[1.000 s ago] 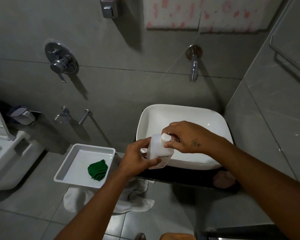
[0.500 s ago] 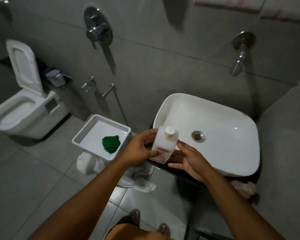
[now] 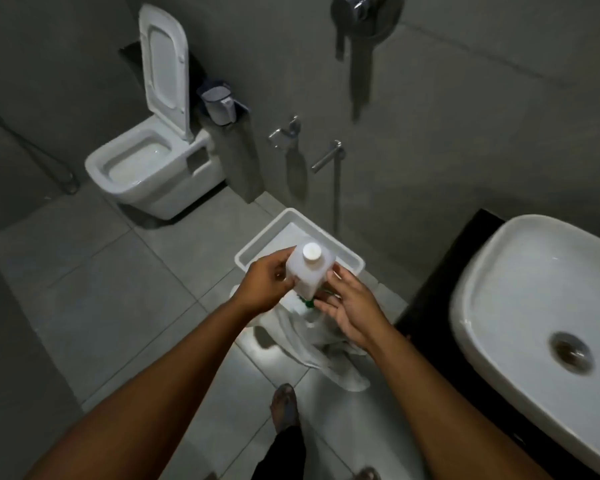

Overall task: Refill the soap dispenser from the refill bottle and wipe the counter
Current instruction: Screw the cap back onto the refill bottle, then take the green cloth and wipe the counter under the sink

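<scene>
A white plastic refill bottle [image 3: 309, 270] with a round white cap is held upright above a white tray [image 3: 264, 244]. My left hand [image 3: 265, 280] grips the bottle's left side. My right hand [image 3: 350, 303] is beside the bottle's lower right, fingers spread, its fingertips at or near the bottle. A scrap of green cloth [image 3: 308, 302] shows just under the bottle; most of it is hidden. The soap dispenser is not in view.
The white basin [image 3: 499, 289] sits on a dark counter [image 3: 471, 233] at the right. A white towel [image 3: 312, 344] hangs under the tray. A toilet [image 3: 146, 168] with its lid up stands at the far left. My foot [image 3: 284, 407] is on the grey floor tiles.
The view has swung left, away from the basin. My hands carried the bottle from the basin's front edge over to the tray. My right hand left the cap and dropped beside the bottle.
</scene>
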A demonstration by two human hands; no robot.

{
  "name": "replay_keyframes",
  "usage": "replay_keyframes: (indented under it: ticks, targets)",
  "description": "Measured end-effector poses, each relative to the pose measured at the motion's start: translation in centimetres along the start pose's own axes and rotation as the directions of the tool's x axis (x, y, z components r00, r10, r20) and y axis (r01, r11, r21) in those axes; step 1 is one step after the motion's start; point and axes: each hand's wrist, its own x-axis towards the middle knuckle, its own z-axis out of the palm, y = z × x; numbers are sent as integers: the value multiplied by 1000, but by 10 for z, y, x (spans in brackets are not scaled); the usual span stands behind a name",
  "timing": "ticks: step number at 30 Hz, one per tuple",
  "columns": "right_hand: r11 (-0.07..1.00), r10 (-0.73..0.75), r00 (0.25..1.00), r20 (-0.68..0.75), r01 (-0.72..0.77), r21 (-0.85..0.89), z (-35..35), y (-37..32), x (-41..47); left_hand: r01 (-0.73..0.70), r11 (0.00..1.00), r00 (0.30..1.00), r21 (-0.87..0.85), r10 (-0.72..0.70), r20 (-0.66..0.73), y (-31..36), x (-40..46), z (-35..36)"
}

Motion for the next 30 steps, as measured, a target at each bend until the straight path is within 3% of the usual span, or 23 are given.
replay_keyframes:
  ticks: [5,10,21,24,26,27,29,30]
  targets:
    - [996,92,996,2,-92,6,47,29,115,78,993,994,84,-72,-78,-85,62,-44]
    - [989,139,990,-23,-140,-41,58,50,177,157,980,987,125,-152,-53,-146,95,-55]
    - [985,153,985,-80,-159,-70,55,59,206,233,969,970,82,-226,-85,-162,114,-48]
    - [964,119,975,-189,-159,-211,51,55,197,326,945,924,12,-316,-215,-154,94,-46]
    - [902,-61,942,-329,-89,-421,38,55,185,300,951,908,79,-259,-328,-151,64,-37]
    - [823,-200,907,-370,-50,-566,28,59,177,239,959,931,153,-182,-318,-150,47,-29]
    - [551,-422,857,-296,-16,-834,8,73,166,44,954,989,298,-1,-145,-148,20,-7]
    - [401,-446,868,-217,-23,-916,0,82,163,-67,923,996,378,84,-29,-150,14,4]
